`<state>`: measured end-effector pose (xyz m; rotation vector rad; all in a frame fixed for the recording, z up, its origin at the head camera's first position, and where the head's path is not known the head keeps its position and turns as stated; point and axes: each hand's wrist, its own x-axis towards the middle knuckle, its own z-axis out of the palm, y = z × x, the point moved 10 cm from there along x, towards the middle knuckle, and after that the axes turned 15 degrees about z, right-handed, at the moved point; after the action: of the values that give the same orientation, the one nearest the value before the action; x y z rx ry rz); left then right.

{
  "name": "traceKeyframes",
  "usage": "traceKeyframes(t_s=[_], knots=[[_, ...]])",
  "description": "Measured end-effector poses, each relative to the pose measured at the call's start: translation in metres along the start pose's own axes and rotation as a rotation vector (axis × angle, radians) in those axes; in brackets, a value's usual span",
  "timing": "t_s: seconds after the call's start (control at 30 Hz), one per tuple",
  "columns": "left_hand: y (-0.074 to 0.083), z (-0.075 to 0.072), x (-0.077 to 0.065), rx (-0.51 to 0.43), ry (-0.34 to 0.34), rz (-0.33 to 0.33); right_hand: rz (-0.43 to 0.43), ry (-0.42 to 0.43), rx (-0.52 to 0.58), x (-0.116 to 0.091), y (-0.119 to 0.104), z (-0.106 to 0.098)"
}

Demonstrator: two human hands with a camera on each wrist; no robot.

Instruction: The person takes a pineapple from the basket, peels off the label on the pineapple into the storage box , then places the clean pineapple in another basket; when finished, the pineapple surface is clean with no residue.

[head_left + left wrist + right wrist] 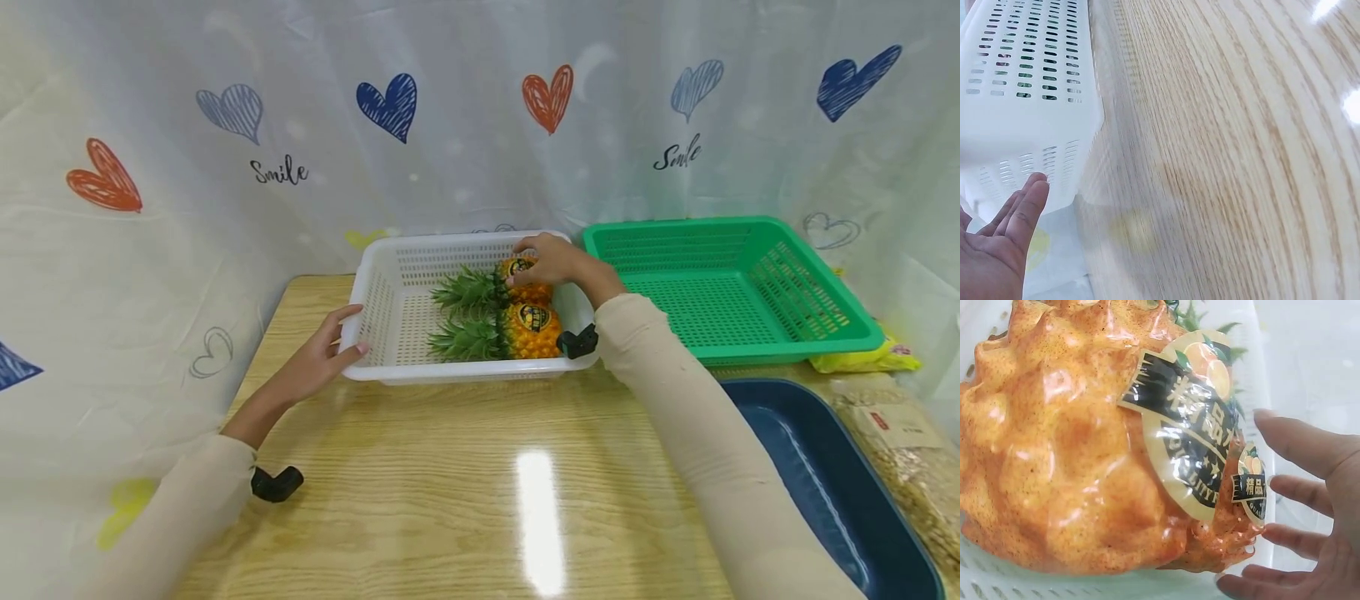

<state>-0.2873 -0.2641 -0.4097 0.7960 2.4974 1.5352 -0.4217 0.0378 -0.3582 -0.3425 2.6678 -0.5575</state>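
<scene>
Two pineapples lie side by side in a white slotted plastic basket [465, 372], their green leaves pointing left. The near pineapple [532, 333] is orange with a black-and-gold label; the far pineapple [534, 293] bears a similar label [1249, 484] and is partly covered by my right hand [555, 260]. That hand is over the far pineapple with thumb and fingers spread around it; firm contact cannot be made out. At the basket's left end, my left hand [318, 358] rests against the rim. In the left wrist view its fingers [1027, 215] look straight, beside the outer wall.
A green slotted basket [750, 346] stands right of the white one. Nearer on the right lie a dark blue tray [795, 450], a clear bag of flakes or grains [911, 458] and a yellow packet [862, 360]. A heart-printed curtain [465, 167] hangs behind the wooden table [420, 483].
</scene>
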Motion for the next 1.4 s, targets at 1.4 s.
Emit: traceKeyframes(t_s=[1.4], knots=[[0.000,0.000,0.000,-0.009,-0.009,-0.004,0.039,-0.071,-0.107,0.011,-0.002,0.022]])
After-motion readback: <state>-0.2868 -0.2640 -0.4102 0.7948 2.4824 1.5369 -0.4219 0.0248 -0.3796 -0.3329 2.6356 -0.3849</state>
